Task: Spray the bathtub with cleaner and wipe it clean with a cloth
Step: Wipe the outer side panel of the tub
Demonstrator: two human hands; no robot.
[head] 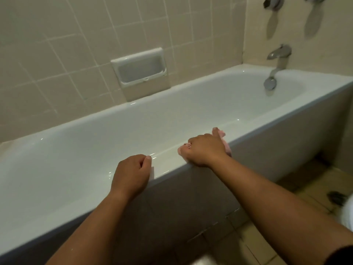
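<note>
While the right hand (206, 150) grips a pink cloth (221, 133) on the bathtub (267, 120) near rim, the left hand (131, 173) rests left of it, fingers curled, empty.

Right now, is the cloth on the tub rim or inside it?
On the rim: the right hand holds the cloth onto the tub, at its near edge.

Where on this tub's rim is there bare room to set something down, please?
White bathtub's near rim: bare left of the left hand, and from the pink cloth to the chrome tap end. Crowded where the right hand holds the cloth.
</note>
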